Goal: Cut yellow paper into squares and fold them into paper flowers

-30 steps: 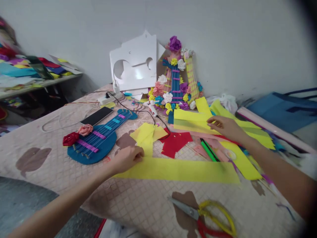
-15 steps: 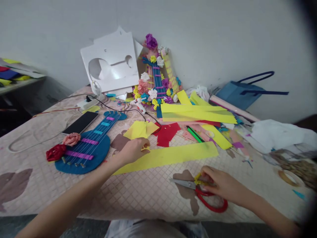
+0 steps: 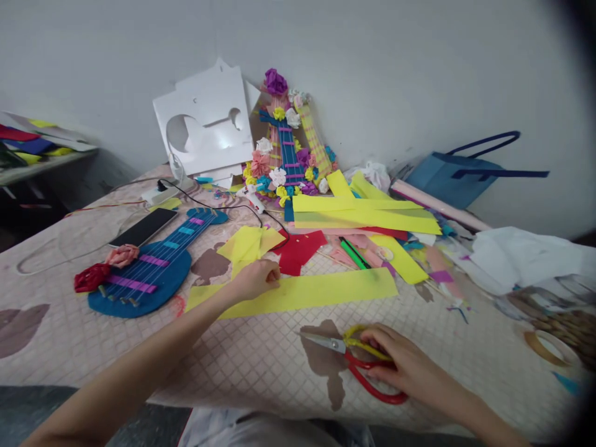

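Note:
A long yellow paper strip [image 3: 321,289] lies flat across the patterned tablecloth [image 3: 251,366]. My left hand [image 3: 255,277] rests on its left part, fingers curled and pinching the strip's top edge. My right hand [image 3: 401,367] is at the near edge, fingers closing round the red and yellow handles of a pair of scissors [image 3: 348,355] that lie on the cloth, blades pointing left.
A blue felt guitar [image 3: 148,270] with red and pink paper roses lies at the left beside a phone [image 3: 144,226]. More yellow strips [image 3: 367,214], red paper [image 3: 300,249], a green marker [image 3: 354,252], a glue gun [image 3: 251,199] and decorated guitars stand behind. A tape roll [image 3: 544,346] is at right.
My right hand left the yellow sheets at the back, came down to the scissors and took their handles. My left hand stayed on the strip; the view shifted right.

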`<action>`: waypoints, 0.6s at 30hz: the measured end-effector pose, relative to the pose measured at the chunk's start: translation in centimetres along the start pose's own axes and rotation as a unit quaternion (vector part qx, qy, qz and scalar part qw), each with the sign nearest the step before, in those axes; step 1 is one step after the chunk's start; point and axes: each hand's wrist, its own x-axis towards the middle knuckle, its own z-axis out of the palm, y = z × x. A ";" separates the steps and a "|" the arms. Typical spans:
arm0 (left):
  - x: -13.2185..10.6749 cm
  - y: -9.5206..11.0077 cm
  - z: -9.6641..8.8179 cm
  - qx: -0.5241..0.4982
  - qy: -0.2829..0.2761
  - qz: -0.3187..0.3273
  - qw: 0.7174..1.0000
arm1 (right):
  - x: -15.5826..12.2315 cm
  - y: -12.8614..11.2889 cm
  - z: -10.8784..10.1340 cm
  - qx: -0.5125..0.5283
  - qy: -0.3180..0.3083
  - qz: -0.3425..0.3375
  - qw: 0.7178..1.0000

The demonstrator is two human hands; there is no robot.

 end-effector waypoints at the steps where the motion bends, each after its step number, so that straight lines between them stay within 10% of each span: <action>1: 0.0 0.0 -0.1 -0.001 0.000 -0.002 1.000 | -0.1 0.4 -0.2 0.009 0.008 -0.008 1.000; 8: -0.5 0.7 -0.7 0.012 0.021 -0.016 1.000 | 0.0 3.6 -2.6 0.080 0.146 0.021 0.986; 18: 0.4 1.4 0.8 0.023 0.019 0.005 1.000 | 8.2 3.9 -6.1 0.309 0.365 -0.037 0.877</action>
